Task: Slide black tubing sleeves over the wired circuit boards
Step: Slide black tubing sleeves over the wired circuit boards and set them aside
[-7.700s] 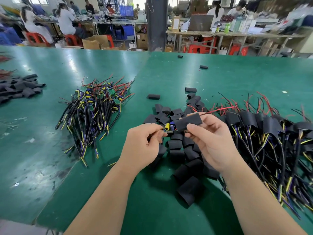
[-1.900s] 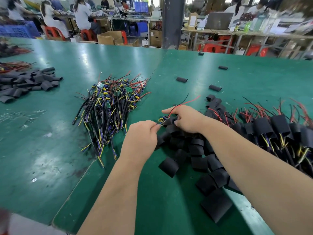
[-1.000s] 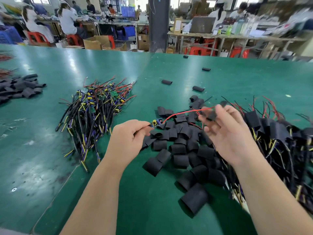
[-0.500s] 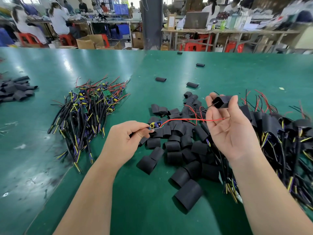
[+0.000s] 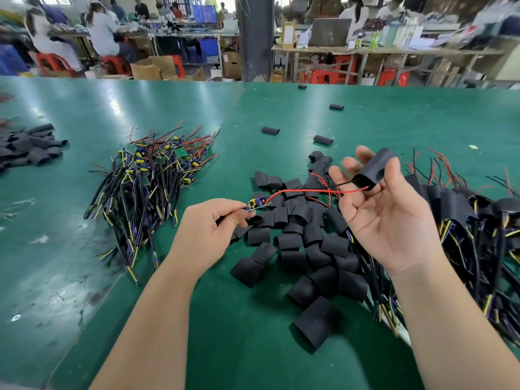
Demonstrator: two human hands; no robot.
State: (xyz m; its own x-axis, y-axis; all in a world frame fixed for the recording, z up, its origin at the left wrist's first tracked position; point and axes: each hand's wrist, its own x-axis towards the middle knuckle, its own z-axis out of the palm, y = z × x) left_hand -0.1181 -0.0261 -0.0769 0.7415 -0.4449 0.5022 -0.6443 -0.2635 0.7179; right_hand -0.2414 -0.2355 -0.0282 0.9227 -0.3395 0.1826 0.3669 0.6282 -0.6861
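Observation:
My left hand (image 5: 208, 235) pinches a small wired circuit board (image 5: 256, 204) by its near end above the green table. Red and black wires (image 5: 306, 190) run from the board to the right. My right hand (image 5: 388, 218), palm up, holds one black tubing sleeve (image 5: 374, 168) between thumb and fingers, and the wire tips reach the sleeve's open mouth. Below both hands lies a loose pile of black sleeves (image 5: 304, 249). A heap of bare wired boards (image 5: 149, 181) lies to the left. Boards with sleeves on them (image 5: 478, 229) are heaped at the right.
Several stray sleeves (image 5: 270, 130) lie further back on the green table (image 5: 394, 116). Another pile of black sleeves (image 5: 28, 146) sits at the far left edge. Beyond the table, people sit at benches among red stools and cardboard boxes.
My right hand has turned the sleeve so its mouth faces the wires, and the red and black wire tips have come up to that opening. My left hand holds the board as before.

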